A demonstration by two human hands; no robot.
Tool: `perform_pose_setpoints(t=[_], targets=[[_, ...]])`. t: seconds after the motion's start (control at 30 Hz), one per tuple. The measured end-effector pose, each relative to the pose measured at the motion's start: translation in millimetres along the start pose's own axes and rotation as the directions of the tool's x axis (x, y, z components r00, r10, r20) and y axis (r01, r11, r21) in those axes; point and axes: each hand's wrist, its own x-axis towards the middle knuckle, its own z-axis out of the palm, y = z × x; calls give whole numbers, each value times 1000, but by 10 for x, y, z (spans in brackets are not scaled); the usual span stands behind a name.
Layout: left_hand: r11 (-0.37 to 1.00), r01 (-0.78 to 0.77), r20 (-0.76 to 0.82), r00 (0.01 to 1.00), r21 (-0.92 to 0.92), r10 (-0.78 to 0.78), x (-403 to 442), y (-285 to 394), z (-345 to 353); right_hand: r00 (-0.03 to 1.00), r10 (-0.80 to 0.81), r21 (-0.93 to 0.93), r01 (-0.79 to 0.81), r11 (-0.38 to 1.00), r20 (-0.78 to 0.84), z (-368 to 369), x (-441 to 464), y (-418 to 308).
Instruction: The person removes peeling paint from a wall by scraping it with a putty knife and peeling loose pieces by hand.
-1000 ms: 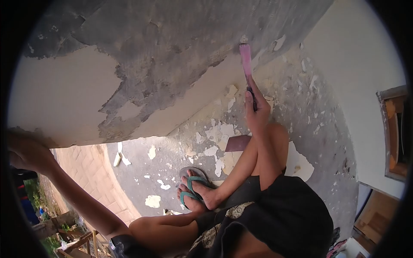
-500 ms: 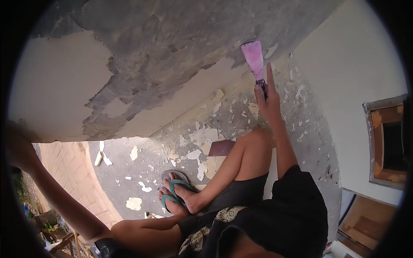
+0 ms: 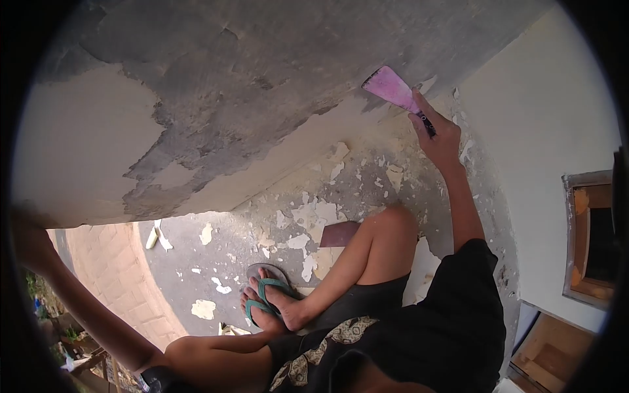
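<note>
My right hand is closed around the dark handle of a scraper with a broad pinkish blade. The blade points up and left, its tip against or close to the wall, just above a strip of remaining pale paint; whether it touches I cannot tell. Bare grey patches and cream paint with ragged edges cover this wall. At the far left, my left hand is at the wall's end, in shadow, with its fingers hidden.
Paint flakes litter the grey floor around my sandalled feet. A reddish-brown flat sheet lies beside my knee. A pale wall with a wooden frame stands on the right. Brick paving runs at left.
My right hand has moved right, and the scraper has turned from nearly upright to slanting up-left. The index finger, stretched out before, now lies on the blade. My left hand stays at the wall's end.
</note>
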Motion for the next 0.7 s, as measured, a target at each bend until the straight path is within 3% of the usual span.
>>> perform_pose_setpoints(t=[0.1, 0.23, 0.3, 0.4, 0.47, 0.5, 0.57, 0.63, 0.7], targets=[[999, 44, 14, 999, 18, -44, 39, -33, -37, 991, -77, -17, 75, 997, -108, -128, -33, 147], [994, 4, 91, 996, -108, 6, 44, -77, -26, 995, -95, -58, 93, 994, -20, -186, 39, 10], [998, 48, 59, 997, -49, -45, 11, -24, 10, 997, -67, -110, 63, 992, -32, -184, 43, 91], [993, 95, 9, 995, 75, -96, -124, 283, -31, 993, -96, -35, 94, 995, -72, -176, 39, 189], [943, 292, -58, 956, 158, -287, -76, 169, 17, 992, -123, -73, 121, 990, -21, -239, 80, -33], [868, 460, -145, 887, 190, -438, 183, -190, 58, 991, -132, -99, 130, 987, -18, -225, 109, -67], [867, 456, -163, 888, 202, -429, 298, -287, 5, 990, -135, -105, 130, 986, -36, -157, 147, -46], [981, 120, 2, 993, 153, -122, 24, -30, -61, 992, -110, -94, 104, 990, -56, -155, 111, 72], [982, 139, 5, 990, 128, -140, 4, 48, -52, 993, -112, -55, 110, 992, -42, -146, 103, -52]])
